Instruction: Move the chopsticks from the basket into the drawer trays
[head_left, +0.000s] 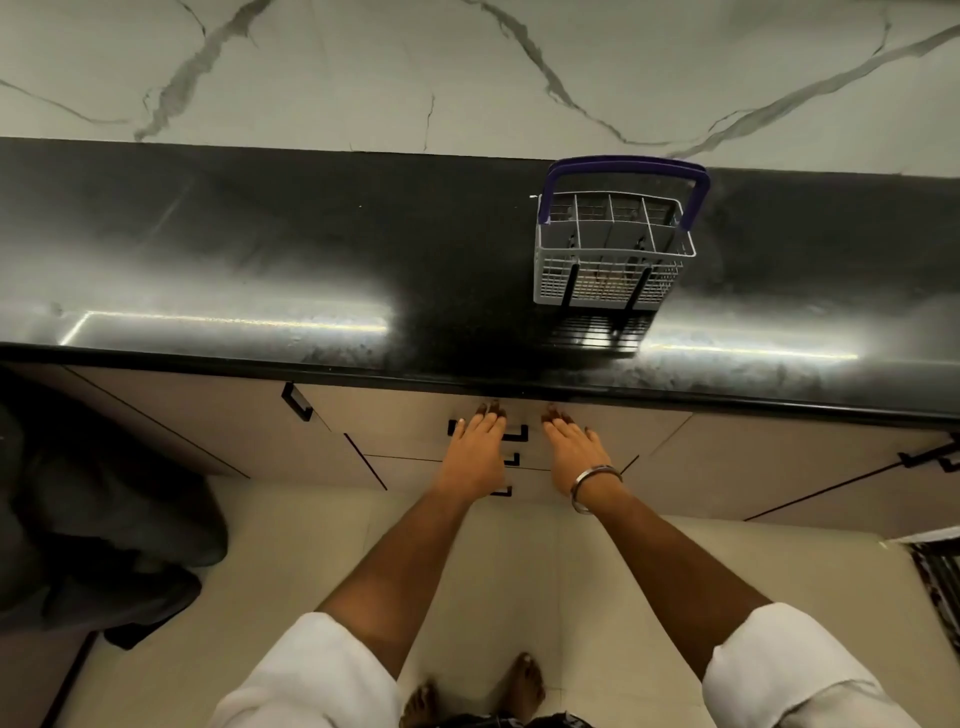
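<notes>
Both of my hands lie flat against the top drawer front (431, 415), just under the edge of the black countertop (260, 260). My left hand (478, 441) has its fingers straight and together, covering part of the drawer's black handle (514, 434); it grips nothing. My right hand (571, 452) is spread the same way beside it, fingers straight and pointing up at the counter edge, a metal bangle (595, 486) on its wrist. Two more black handles show between my hands, lower down. The drawers are closed, so I cannot see the trays. Up on the countertop, to the right of my hands, stands the grey basket (613, 249) with its purple handle (623, 166) upright. I cannot make out any chopsticks in its compartments.
</notes>
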